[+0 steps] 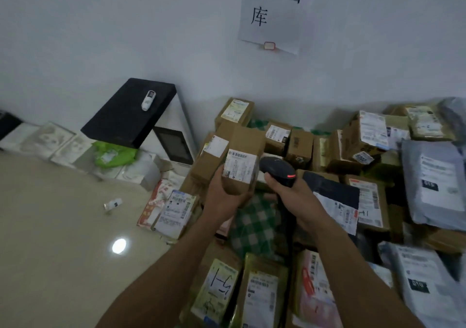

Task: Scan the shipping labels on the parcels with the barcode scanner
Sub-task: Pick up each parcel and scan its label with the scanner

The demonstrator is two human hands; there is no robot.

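Item in hand: one small brown parcel, raised clear of the heap in the left hand. The fingers curl under and around its lower end, which leaves the white shipping label facing up and uncovered. Tool: black barcode scanner, its handle clenched in the right hand, its head just beside the parcel's right edge and turned toward it. A red indicator light glows on its rear, which suggests the unit is live; whether a read has registered cannot be told. Step, as judged: presenting this label to the scanner. The head sits very near and somewhat side-on, so a slight tilt of the parcel or a drawing-back of the scanner may be needed for the beam to cross the barcode. Stock waiting: heap of parcels against the wall, cardboard boxes mostly label-up; grey mailer bags at the right; further labelled packets at the near edge of view; a green checked cloth showing between them. Surroundings: black box on a white cabinet left of the heap, with a small white device lying on it; paper sign on the wall; a small white object on the floor.
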